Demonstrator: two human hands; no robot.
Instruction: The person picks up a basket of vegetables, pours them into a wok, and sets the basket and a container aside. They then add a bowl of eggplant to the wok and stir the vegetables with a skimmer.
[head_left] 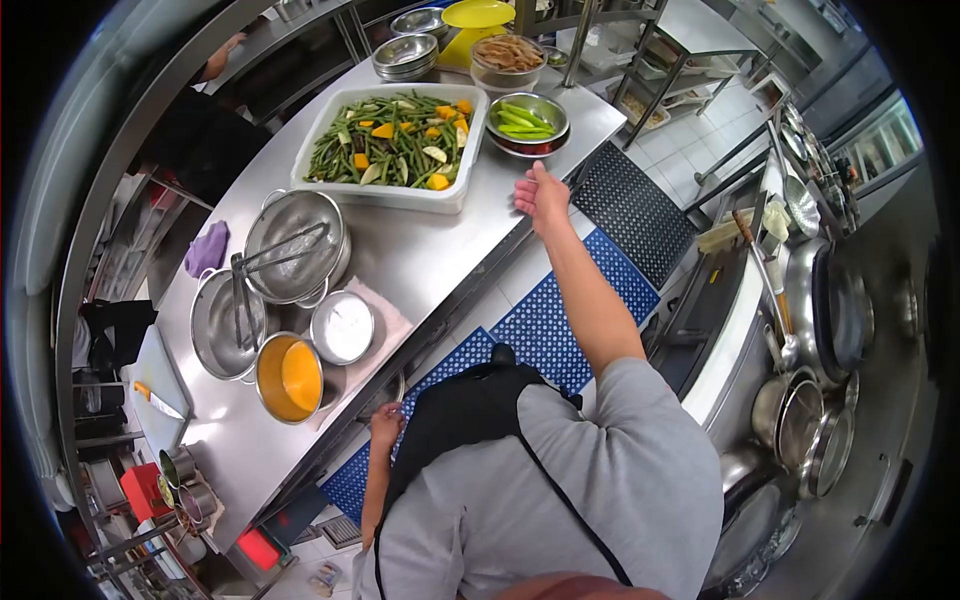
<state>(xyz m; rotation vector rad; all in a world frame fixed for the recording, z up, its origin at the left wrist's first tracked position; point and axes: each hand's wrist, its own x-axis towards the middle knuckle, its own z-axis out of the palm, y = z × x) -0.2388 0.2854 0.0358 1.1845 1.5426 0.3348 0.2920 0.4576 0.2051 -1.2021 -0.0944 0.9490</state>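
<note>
My right hand [543, 195] is held out at the table's edge, just below a metal bowl of green vegetable pieces [524, 118] stacked on another bowl. Its fingers are curled in, the thumb points toward the bowls, and nothing shows in it. Lower down beside the table edge, my left hand [386, 424] hangs loosely with bent fingers slightly apart and holds nothing visible. A white tub [450, 198] of green beans and orange and pale pieces stands near the bowls. Closer to my left hand are a pot of orange liquid [300, 380] and a pot with white contents [342, 328].
Two colanders [298, 245] [222, 322] with tongs [240, 290] stand on the steel table [430, 255]. A knife [160, 402] lies on a white board [150, 360]. Behind the tub are stacked bowls [405, 58] and a yellow scale [478, 14]. Pans [790, 415] line the right side.
</note>
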